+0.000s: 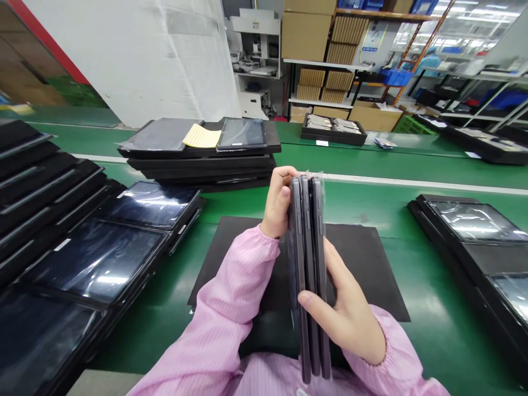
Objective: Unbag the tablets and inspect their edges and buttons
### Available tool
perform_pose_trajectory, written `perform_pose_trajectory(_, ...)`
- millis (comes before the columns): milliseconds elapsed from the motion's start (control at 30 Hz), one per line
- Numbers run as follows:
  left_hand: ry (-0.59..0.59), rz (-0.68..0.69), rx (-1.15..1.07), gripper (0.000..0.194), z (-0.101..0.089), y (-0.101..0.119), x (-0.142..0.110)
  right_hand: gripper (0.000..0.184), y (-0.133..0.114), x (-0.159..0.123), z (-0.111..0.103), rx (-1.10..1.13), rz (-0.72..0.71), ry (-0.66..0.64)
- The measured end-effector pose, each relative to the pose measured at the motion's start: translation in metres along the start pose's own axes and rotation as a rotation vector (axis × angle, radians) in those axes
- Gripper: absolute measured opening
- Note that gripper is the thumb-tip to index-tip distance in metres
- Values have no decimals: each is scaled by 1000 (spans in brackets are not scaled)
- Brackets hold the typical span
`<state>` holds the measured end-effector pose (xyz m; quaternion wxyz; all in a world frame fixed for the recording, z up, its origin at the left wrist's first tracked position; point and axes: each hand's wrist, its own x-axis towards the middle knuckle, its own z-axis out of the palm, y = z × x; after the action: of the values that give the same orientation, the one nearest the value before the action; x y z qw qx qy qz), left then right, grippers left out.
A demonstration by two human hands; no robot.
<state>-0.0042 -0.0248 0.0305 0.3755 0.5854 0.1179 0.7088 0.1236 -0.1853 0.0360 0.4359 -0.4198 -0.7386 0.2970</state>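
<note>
**Three Grey Tablets (311, 258) Gripped Together Over a Black Mat (363, 264)**

A worker in pink striped sleeves (235, 280) clasps the slim bundle in both hands above the middle of the mat, which lies on a green workbench (371, 206). The tablets stand side by side, their narrow edges and side buttons facing the wearer, with clear film (322, 192) jutting out near the top. The left hand (280, 203) grasps the bundle at its upper end, fingers curled over the top corner. The right hand (346, 308) grips it lower down, the thumb pressed across the edges and the fingers behind, along the right face.

Along the left side of the workbench, dark-screened tablets (94, 258) lie in a row, just beside stepped black trays (37, 187). Beyond the mat's far left corner sits a tray stack (202, 165), topped by a yellow sheet (202, 136) and, touching its right edge, a single tablet (242, 133). At the right side of the workbench, a black tray (487, 256) carries two more tablets (480, 220). A parts box (334, 137) rests near the far edge, in front of shelves holding cardboard cartons (309, 33).
</note>
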Motion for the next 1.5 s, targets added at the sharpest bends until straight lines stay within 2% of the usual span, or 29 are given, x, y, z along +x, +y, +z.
perform_pose_trajectory(333,3,-21,42,43,3,7,2,66,-4,7,-6,75,15,17)
perform_pose_trajectory(533,39,-1,17,37,3,2,-2,82,-4,10,-10,89,-23,-9)
perform_pose_trajectory(633,54,9,-7,36,9,5,-2,84,-8,7,-8,49,-47,24)
perform_pose_trajectory(767,-76,85,-60,33,23,15,7,88,-13,1,-1,-16,-74,193)
perform_pose_trajectory(900,-182,147,-29,35,31,10,23,76,-4,9,6,15,-45,308)
perform_pose_trajectory(1100,-245,62,68,43,29,-15,34,72,14,28,1,43,30,329)
perform_pose_trajectory(1367,-248,27,89,36,34,-3,33,74,14,29,-3,-27,11,340)
perform_pose_trajectory(1500,-269,-2,93,35,39,3,27,92,21,33,-7,-78,-17,356)
